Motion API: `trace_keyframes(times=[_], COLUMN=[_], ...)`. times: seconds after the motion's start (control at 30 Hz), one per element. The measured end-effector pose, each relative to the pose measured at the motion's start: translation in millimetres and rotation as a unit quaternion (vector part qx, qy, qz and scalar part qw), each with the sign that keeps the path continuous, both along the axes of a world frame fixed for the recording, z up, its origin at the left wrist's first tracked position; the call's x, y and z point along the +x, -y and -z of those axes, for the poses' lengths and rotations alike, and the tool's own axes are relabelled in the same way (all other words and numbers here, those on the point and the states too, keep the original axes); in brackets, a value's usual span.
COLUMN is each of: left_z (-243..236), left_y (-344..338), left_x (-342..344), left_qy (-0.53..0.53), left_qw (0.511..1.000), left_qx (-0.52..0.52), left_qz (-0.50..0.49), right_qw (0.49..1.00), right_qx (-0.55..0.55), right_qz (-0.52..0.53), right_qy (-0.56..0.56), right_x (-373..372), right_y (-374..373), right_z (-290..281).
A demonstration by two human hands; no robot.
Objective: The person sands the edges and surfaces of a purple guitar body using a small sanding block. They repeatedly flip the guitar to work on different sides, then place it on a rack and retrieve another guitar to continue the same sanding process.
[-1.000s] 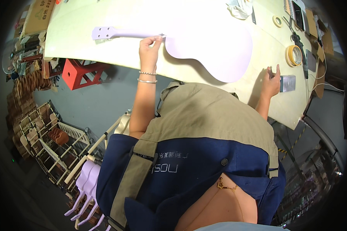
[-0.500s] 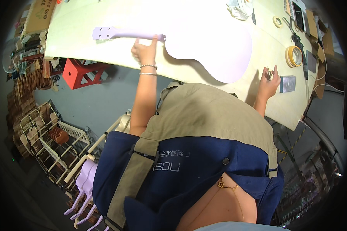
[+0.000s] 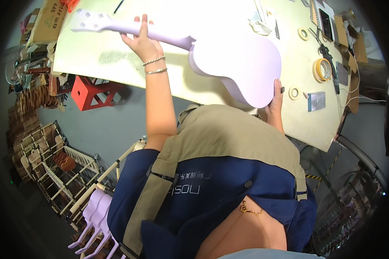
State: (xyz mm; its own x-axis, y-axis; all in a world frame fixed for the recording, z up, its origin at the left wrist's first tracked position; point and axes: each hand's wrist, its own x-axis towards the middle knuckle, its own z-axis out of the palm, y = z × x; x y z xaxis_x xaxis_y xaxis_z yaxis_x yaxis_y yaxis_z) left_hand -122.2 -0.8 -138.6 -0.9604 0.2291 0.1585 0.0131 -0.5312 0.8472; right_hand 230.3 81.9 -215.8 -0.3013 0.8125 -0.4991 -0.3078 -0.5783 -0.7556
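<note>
Left grip [image 3: 145,45] clamped around neck [image 3: 170,38] of lilac guitar [image 3: 242,60]; right grip [image 3: 276,101] clamped on its rounded end. Yellow tape roll [image 3: 317,71], grey block [image 3: 317,102] lie on pale surface [image 3: 311,127].

An instrument [image 3: 237,60] stretches above the counter [image 3: 99,64] between the left hand [image 3: 143,42], at its neck, and the right hand [image 3: 275,97], at its body. Right of the right hand lie a tape roll [image 3: 290,93] and a box [image 3: 316,101], another roll [image 3: 317,71] beyond; a stool [image 3: 80,92] stands below and left of the left hand.
</note>
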Motion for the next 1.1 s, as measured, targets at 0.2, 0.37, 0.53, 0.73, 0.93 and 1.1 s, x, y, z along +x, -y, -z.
trace_keyframes(times=[0.2, 0.37, 0.53, 0.73, 0.93, 1.1], left_z=[-108, -132, -144, -151, -154, -147], left_y=[-28, -42, -44, -42, -40, -41], left_x=[60, 87, 99, 98, 92, 85], left_qy=[-0.249, -0.281, -0.255, -0.22, -0.159, -0.128], left_qw=[0.952, 0.947, 0.955, 0.966, 0.975, 0.978], left_qx=[-0.057, -0.088, -0.089, -0.096, -0.146, -0.154], left_qz=[0.17, 0.13, 0.122, 0.094, 0.048, 0.053], right_qw=[0.979, 0.97, 0.971, 0.989, 0.988, 0.976], right_qx=[-0.168, -0.187, -0.202, -0.124, -0.108, -0.175], right_qz=[-0.076, -0.096, -0.075, -0.079, -0.106, -0.117], right_qy=[-0.086, -0.121, -0.099, 0.026, -0.035, -0.06], right_x=[-5, -7, -10, -13, 0, 11], right_y=[-2, 17, 20, 32, 34, 26], right_z=[-26, -23, -44, -124, -124, -104])
